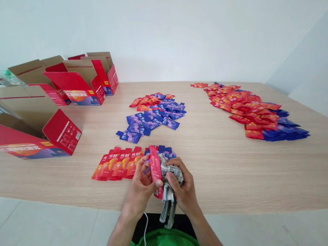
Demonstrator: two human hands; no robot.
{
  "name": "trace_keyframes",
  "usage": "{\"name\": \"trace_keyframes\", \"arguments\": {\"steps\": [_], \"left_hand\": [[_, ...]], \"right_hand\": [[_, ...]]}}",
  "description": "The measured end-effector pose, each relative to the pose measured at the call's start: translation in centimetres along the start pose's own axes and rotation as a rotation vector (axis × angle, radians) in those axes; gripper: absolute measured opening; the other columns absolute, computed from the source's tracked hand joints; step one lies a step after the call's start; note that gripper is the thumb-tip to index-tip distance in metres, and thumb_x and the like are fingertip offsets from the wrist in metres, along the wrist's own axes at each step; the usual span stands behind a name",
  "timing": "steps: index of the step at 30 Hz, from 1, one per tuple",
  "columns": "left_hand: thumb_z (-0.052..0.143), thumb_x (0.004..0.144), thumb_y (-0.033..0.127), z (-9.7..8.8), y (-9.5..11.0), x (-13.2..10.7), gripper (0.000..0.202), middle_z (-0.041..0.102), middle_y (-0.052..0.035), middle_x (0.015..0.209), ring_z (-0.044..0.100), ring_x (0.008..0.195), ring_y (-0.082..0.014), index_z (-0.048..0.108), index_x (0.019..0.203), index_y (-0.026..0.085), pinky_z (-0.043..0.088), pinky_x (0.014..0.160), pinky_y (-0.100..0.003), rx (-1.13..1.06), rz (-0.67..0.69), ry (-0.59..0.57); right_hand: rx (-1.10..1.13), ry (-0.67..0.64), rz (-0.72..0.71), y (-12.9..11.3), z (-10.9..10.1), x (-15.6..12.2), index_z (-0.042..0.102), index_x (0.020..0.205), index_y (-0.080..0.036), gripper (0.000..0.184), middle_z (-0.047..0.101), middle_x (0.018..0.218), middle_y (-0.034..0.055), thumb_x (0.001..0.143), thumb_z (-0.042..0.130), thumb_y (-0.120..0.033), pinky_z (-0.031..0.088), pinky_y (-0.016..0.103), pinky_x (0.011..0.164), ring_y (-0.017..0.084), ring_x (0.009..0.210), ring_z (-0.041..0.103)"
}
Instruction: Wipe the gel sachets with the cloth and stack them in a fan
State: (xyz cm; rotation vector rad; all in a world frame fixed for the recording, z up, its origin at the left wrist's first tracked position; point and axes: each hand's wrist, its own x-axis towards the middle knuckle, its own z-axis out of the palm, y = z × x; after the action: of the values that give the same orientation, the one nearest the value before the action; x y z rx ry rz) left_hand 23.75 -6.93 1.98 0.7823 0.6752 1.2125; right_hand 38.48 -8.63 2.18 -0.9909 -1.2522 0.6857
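Observation:
My left hand point(140, 187) pinches a red sachet point(155, 168) held upright at the near edge of the wooden table point(232, 170). My right hand point(181, 184) grips a crumpled grey cloth point(169, 194) pressed against that sachet; the cloth hangs below the table edge. Just beyond my hands lies a fanned row of red sachets point(115, 165) with a few blue ones point(164, 151) at its right end.
A loose pile of blue and red sachets point(153, 114) sits mid-table. A long heap of red and blue sachets point(255, 111) runs along the right. Several open red cardboard boxes point(63, 131) point(83, 85) stand at the left and back left. A white wall lies behind.

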Motion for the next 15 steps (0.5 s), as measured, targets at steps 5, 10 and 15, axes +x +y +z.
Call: {"name": "trace_keyframes", "arguments": {"steps": [5, 10, 15], "left_hand": [[0.103, 0.070, 0.032, -1.3, -0.7, -0.6, 0.052, 0.082, -0.0035, 0.091, 0.075, 0.075, -0.0157, 0.081, 0.115, 0.017, 0.061, 0.070, -0.022, -0.139, -0.246, 0.307], [0.079, 0.090, 0.024, -0.5, -0.3, -0.4, 0.017, 0.083, -0.0059, 0.086, 0.080, 0.075, -0.0198, 0.082, 0.105, 0.016, 0.067, 0.074, -0.028, -0.297, -0.302, 0.474], [0.078, 0.094, 0.049, 0.6, -0.4, -0.7, 0.039, 0.085, -0.0115, 0.118, 0.071, 0.135, -0.0353, 0.078, 0.119, 0.019, 0.055, 0.118, -0.049, -0.205, -0.157, 0.350]], "right_hand": [[0.036, 0.129, 0.102, 0.5, -1.1, -0.1, 0.071, 0.106, -0.023, 0.021, 0.068, 0.100, 0.0027, 0.102, 0.068, -0.043, 0.052, 0.029, 0.073, 0.020, 0.083, 0.066], [-0.143, 0.030, -0.123, -1.6, -3.0, -0.1, 0.073, 0.107, -0.025, 0.009, 0.066, 0.104, 0.0054, 0.100, 0.069, -0.028, 0.057, 0.033, 0.081, 0.023, 0.094, 0.068], [-0.285, -0.341, -0.251, -2.9, -2.0, -1.2, 0.071, 0.122, -0.027, 0.029, 0.067, 0.108, 0.0052, 0.097, 0.067, -0.012, 0.061, 0.030, 0.083, 0.020, 0.094, 0.071]]}}
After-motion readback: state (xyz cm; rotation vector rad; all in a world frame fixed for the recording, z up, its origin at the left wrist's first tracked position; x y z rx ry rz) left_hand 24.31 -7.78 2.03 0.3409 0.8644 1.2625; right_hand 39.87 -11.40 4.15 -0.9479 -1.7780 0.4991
